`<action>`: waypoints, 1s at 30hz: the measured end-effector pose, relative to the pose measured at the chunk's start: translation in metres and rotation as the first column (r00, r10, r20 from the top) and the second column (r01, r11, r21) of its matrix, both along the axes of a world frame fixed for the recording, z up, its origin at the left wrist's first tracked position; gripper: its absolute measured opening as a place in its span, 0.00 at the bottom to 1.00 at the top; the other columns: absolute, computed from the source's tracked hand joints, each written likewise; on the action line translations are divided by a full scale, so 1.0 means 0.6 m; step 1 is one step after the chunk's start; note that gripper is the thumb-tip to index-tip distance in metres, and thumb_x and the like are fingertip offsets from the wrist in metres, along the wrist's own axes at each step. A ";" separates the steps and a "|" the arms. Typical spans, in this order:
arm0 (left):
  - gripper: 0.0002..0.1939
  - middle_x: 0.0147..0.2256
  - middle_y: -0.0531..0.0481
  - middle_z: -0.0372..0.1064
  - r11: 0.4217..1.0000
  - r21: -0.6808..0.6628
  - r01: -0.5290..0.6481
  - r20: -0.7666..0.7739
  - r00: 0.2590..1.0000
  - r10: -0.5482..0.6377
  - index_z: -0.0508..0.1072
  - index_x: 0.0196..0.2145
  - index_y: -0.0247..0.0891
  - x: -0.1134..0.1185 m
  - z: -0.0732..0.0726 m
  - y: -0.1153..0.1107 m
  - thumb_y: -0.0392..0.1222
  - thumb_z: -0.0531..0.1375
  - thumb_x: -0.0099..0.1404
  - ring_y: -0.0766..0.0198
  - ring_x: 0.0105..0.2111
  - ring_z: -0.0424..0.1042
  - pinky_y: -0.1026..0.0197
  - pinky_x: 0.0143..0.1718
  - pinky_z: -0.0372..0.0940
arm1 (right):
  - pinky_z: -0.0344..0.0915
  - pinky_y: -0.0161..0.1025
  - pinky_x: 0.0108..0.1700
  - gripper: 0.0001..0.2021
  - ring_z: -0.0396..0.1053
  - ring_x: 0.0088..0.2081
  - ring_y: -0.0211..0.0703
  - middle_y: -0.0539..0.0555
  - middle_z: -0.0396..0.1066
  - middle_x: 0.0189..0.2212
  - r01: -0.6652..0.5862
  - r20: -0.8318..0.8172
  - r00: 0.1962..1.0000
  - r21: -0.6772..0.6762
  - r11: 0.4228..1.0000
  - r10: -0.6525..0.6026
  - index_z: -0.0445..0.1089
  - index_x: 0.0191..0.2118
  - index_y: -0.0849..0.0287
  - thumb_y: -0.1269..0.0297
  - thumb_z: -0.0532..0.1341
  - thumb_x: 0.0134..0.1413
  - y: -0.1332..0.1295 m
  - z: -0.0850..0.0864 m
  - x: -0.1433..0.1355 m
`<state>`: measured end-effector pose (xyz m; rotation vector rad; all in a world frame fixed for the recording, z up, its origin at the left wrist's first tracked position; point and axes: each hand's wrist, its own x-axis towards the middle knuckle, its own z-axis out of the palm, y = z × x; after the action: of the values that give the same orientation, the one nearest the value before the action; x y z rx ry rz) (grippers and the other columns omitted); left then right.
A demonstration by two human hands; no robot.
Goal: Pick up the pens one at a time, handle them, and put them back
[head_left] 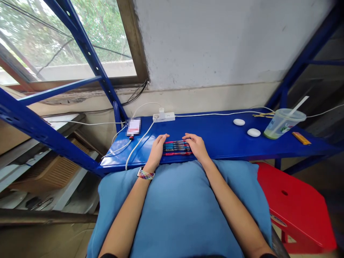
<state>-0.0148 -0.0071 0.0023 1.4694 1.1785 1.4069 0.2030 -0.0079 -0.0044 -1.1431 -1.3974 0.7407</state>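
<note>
A row of pens (pixel 176 147), several of them with pink, blue and dark barrels, lies side by side near the front edge of the blue shelf top (pixel 209 129). My left hand (pixel 158 149) is against their left ends, fingers together and curved inward. From the other side, my right hand (pixel 197 146) bends its fingers round the right ends. The pens are pressed between both hands, and their tips are hidden by the fingers. A multicoloured watch band (pixel 146 174) circles my left wrist.
Left stands a charging phone-like item (pixel 133 126), blurred, with white cables. A power strip (pixel 168 116) sits at the back. Rightward are two white oval objects (pixel 254 132), a plastic cup with straw (pixel 283 122) and an orange packet (pixel 301 138). A blue cushion (pixel 177 211) covers my lap; a red stool (pixel 298 204) is beside it.
</note>
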 end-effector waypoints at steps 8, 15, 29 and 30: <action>0.13 0.52 0.43 0.81 0.996 0.089 -0.017 -0.195 0.980 0.034 0.82 0.45 0.41 -0.010 0.007 0.000 0.44 0.59 0.71 0.48 0.58 0.76 0.45 0.65 0.64 | 0.56 0.63 0.74 0.07 0.59 0.74 0.63 0.55 0.78 0.62 -0.313 0.371 0.895 0.127 0.941 0.248 0.84 0.30 0.50 0.64 0.69 0.59 -0.031 0.020 0.004; 0.10 0.49 0.44 0.81 0.997 0.069 -0.028 -0.206 0.978 0.042 0.81 0.42 0.41 -0.010 0.007 0.002 0.44 0.59 0.71 0.49 0.54 0.76 0.46 0.62 0.66 | 0.52 0.68 0.75 0.06 0.56 0.75 0.66 0.56 0.76 0.64 -0.357 0.510 0.817 0.084 0.930 0.268 0.84 0.34 0.50 0.70 0.73 0.53 -0.035 0.023 0.006; 0.16 0.39 0.47 0.82 0.966 0.245 0.078 -0.255 0.967 -0.013 0.83 0.40 0.43 0.003 0.044 -0.037 0.54 0.61 0.76 0.52 0.44 0.79 0.52 0.54 0.69 | 0.74 0.48 0.51 0.08 0.79 0.43 0.52 0.53 0.83 0.39 -0.210 0.142 0.972 0.161 0.964 0.188 0.82 0.41 0.51 0.56 0.67 0.64 -0.038 0.038 -0.002; 0.15 0.37 0.48 0.82 0.965 0.249 0.080 -0.263 0.965 -0.012 0.83 0.40 0.43 0.004 0.046 -0.040 0.54 0.62 0.76 0.53 0.42 0.79 0.53 0.51 0.70 | 0.74 0.46 0.47 0.10 0.78 0.38 0.50 0.52 0.82 0.35 -0.183 0.114 0.979 0.147 0.972 0.167 0.83 0.41 0.52 0.53 0.68 0.64 -0.036 0.038 -0.002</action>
<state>-0.0122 -0.0312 0.0302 1.8995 1.1394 1.4065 0.2019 -0.0297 0.0182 -0.9532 -1.6282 0.6906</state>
